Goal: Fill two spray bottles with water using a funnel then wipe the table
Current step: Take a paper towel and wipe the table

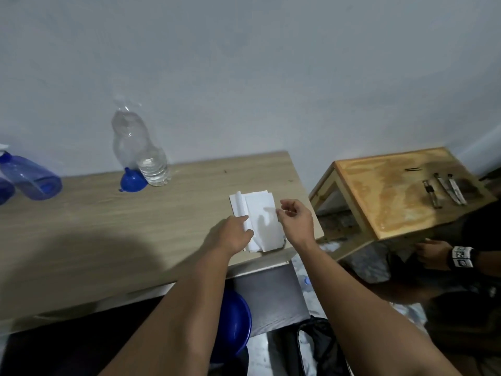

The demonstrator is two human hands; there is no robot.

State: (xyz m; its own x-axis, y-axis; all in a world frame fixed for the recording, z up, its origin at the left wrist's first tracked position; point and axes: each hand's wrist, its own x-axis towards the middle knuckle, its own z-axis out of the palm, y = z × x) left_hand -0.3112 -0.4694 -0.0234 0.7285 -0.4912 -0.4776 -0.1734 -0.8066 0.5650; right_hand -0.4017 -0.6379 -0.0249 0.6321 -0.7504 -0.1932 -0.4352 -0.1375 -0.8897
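White tissue paper (261, 213) lies in a small stack at the right end of the wooden table (108, 234), one sheet curled up at its left edge. My left hand (233, 233) rests on the stack's left side with fingers touching the paper. My right hand (296, 219) hovers over its right edge, fingers curled and apart, holding nothing. Two blue spray bottles (29, 177) stand at the far left, cut by the frame edge. A blue funnel (131, 181) lies on the table beside two clear water bottles (147, 156) near the wall.
A small wooden stool (393, 196) with metal tools (444, 189) on it stands to the right of the table. Another person's hand (431, 253) with a wristband is below it. A blue basin (234, 324) sits under the table's front edge, with a dark bag (317, 346) on the floor.
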